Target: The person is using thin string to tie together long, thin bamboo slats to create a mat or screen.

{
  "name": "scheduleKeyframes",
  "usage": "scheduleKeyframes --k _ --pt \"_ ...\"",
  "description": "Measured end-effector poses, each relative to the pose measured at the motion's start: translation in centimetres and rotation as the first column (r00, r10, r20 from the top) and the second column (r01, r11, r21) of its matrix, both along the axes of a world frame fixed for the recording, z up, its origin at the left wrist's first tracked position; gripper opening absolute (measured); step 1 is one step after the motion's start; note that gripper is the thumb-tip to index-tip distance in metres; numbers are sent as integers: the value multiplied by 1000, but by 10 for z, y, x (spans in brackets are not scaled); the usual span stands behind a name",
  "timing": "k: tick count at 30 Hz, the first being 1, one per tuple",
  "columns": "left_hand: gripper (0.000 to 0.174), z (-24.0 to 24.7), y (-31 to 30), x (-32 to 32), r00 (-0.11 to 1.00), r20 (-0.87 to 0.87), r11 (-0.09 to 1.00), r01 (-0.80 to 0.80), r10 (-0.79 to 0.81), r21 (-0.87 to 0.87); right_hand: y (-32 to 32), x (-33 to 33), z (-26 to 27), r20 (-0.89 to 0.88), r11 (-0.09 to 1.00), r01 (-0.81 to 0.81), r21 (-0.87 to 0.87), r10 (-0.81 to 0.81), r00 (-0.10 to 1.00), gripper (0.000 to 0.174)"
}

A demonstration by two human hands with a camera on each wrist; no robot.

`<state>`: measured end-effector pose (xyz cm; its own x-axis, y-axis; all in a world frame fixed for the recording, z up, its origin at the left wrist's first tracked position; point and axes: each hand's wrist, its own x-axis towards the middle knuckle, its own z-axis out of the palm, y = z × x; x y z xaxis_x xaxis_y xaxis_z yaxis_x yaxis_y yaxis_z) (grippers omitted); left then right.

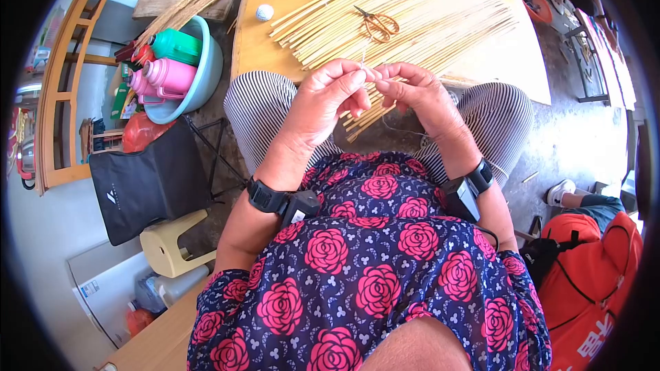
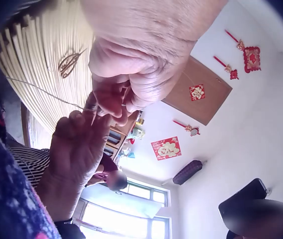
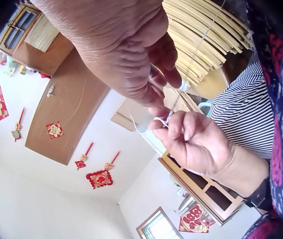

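Observation:
Both hands meet above the lap, at the near edge of a wooden table (image 1: pixel 265 48). Thumb and forefinger of the left hand (image 1: pixel 323 99) pinch a thin white string (image 3: pixel 137 125). Fingertip to fingertip with it, the right hand (image 1: pixel 426 102) pinches the same string. In the right wrist view a loose end of the string curls out beside the left hand's fingertips. A length of it also runs toward the table, and another hangs below the right hand. Long pale split sticks (image 1: pixel 323 27) lie side by side on the table. Scissors (image 1: pixel 367 16) with reddish-brown handles rest on them.
A white ball (image 1: pixel 265 12) sits at the table's left side. Left of the table, a light-blue tub (image 1: pixel 215 62) holds pink and green flasks. Beside it are a black folding seat (image 1: pixel 148 182) and a cream stool (image 1: pixel 161 247). Another person's shoe (image 1: pixel 560 192) shows at right.

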<state>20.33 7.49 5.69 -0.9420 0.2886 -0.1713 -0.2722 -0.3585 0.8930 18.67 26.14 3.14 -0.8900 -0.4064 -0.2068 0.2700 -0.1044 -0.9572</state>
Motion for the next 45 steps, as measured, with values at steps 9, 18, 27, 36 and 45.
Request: scheduleKeyframes --k 9,18,27,36,45 --pt "19 -5 -10 0 987 -46 960 138 -153 -243 14 -4 -7 39 987 -57 -148 64 997 30" --pt "17 -9 -3 2 976 39 917 214 -214 -337 3 -2 -7 -79 975 -61 -215 45 996 17" --pt "15 -17 -1 0 994 61 957 109 -96 -269 7 -2 -4 -109 999 47 -4 -47 993 16" --pt "15 -21 -3 0 995 79 973 83 -68 -213 10 -6 -5 -67 990 24 138 -15 998 23" --pt "15 -19 -5 1 997 61 973 59 -47 -221 -2 -9 -6 -255 908 319 -272 -388 886 33"
